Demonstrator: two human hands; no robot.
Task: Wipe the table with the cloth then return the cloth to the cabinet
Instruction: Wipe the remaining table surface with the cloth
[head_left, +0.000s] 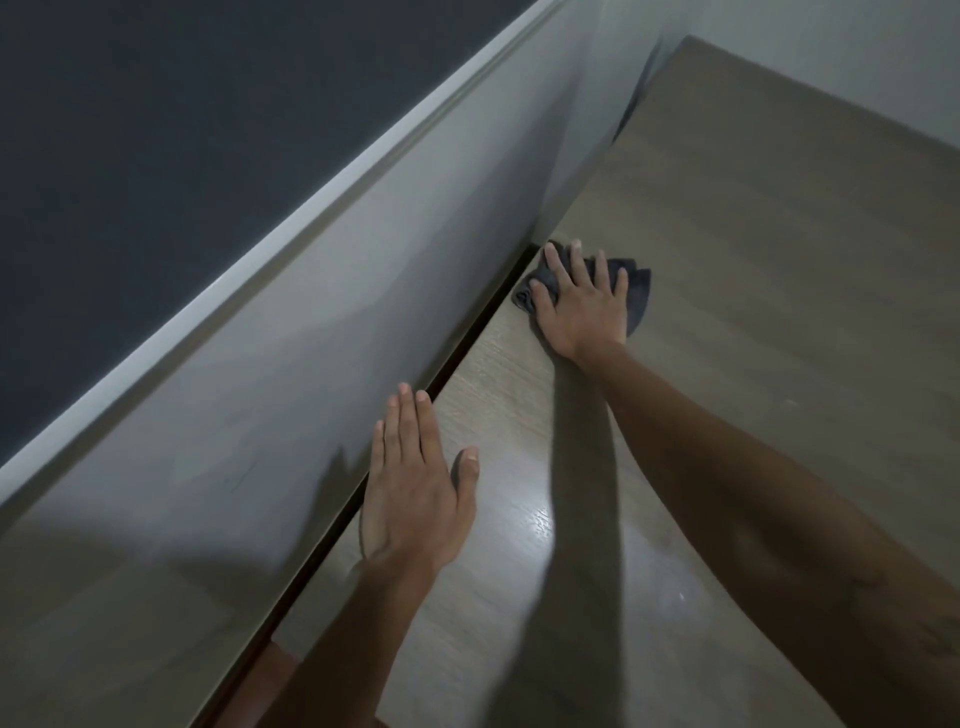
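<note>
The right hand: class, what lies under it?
A dark grey cloth lies under the right hand, on the wooden table. The cloth's middle is covered.

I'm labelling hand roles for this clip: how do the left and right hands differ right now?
The right hand presses flat on the dark cloth, far out on the table; the left hand holds nothing and lies nearer, at the table's left edge. The right fingers are spread, the left ones together. Both are open, palm down.
</note>
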